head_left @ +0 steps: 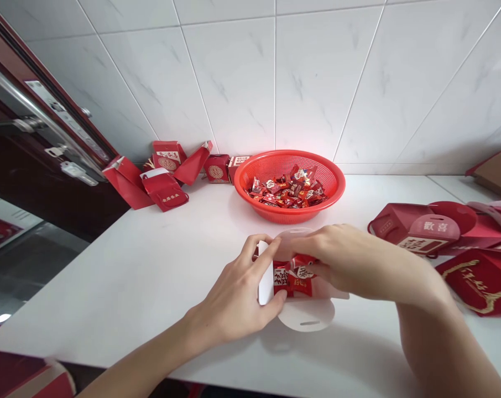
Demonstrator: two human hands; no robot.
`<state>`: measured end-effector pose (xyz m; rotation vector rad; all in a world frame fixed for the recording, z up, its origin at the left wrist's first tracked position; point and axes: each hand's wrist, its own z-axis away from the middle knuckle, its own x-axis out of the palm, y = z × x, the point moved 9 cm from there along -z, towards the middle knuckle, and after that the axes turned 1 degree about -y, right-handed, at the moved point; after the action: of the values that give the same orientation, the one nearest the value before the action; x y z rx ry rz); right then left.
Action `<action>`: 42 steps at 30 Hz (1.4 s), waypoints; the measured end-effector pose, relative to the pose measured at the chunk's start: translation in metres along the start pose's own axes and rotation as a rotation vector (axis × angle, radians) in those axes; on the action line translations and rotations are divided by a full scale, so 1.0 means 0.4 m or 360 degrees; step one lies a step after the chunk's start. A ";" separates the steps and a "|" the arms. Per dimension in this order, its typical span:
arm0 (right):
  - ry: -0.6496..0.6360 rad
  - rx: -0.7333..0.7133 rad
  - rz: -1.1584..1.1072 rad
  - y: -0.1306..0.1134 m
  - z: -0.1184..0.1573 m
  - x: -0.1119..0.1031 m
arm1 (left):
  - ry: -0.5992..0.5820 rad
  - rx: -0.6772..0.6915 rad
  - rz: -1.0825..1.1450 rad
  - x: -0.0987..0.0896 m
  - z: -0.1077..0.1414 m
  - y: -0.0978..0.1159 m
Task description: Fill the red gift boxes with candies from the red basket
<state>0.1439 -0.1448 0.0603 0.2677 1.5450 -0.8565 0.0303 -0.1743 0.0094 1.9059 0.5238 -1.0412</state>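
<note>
An unfolded gift box (306,316) with white inner flaps lies on the white table, several red wrapped candies (292,283) inside it. My left hand (242,290) grips the box's left side, thumb at the near edge and fingers at the far edge. Over the box's right part, my right hand (337,257) reaches in with its fingers bent down at a red candy; its fingertips are partly hidden. Behind the box stands a red plastic basket (290,215) holding many wrapped candies.
Red boxes (167,190) stand at the back left near the door (30,110). More red gift boxes (424,229) and one with a gold rope (480,282) are at the right. A tiled wall (317,83) rises behind the table (151,276). A brown box (497,171) sits far right.
</note>
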 end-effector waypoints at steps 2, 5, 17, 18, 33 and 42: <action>-0.0082 -0.0015 0.0100 -0.014 -0.010 0.028 | 0.0007 0.0010 -0.0005 -0.001 0.001 0.001; -0.0180 0.0020 0.0190 -0.020 -0.030 0.061 | -0.0009 0.0007 -0.0010 0.001 0.001 0.001; 0.0176 0.0028 0.0004 0.015 0.007 -0.029 | -0.0079 -0.0062 0.0027 0.003 -0.006 0.002; 0.0234 0.0024 -0.0035 0.013 0.015 -0.046 | -0.0093 -0.0074 0.0019 0.005 -0.006 0.001; 0.0391 0.0134 -0.0490 0.048 0.015 -0.086 | -0.0390 -0.0263 0.0093 -0.011 -0.065 -0.032; 0.0232 0.0009 -0.0564 0.026 0.004 -0.068 | -0.0393 -0.0264 0.0049 -0.004 -0.048 -0.013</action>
<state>0.1568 -0.1303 0.0819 0.0598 1.7564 -1.1378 0.0345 -0.1554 0.0133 1.6088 0.4235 -1.1567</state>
